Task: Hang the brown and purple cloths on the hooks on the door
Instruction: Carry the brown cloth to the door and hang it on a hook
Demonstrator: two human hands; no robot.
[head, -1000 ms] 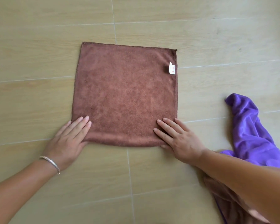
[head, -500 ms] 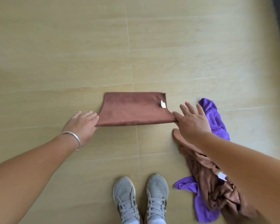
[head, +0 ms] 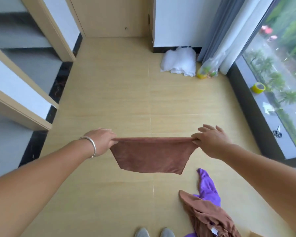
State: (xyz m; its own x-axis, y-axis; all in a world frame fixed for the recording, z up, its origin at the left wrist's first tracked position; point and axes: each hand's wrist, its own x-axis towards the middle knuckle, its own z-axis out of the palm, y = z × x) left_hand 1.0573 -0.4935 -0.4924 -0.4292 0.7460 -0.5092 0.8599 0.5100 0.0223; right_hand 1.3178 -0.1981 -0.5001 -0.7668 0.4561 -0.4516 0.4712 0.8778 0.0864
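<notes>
A brown cloth (head: pixel 152 155) hangs stretched in the air between my hands, above the floor. My left hand (head: pixel 102 140) pinches its top left corner; a silver bangle sits on that wrist. My right hand (head: pixel 211 140) pinches the top right corner with thumb and forefinger, the other fingers spread. A purple cloth (head: pixel 208 187) lies crumpled on the floor at lower right, partly under another brown cloth (head: pixel 205 214). A wooden door (head: pixel 113 16) stands shut at the far end of the room; no hooks show on the visible lower part.
White bundled fabric (head: pixel 179 63) and a clear bag (head: pixel 208 69) lie by the curtain (head: pixel 217 31) at far right. A yellow tape roll (head: pixel 258 87) sits on the window sill. Shelving edges (head: pixel 24 106) line the left. My grey shoes (head: pixel 154 232) show at the bottom.
The brown cloth went from flat on the floor to lifted by its near corners. I have stood up and my head has risen, bringing the door and room into view.
</notes>
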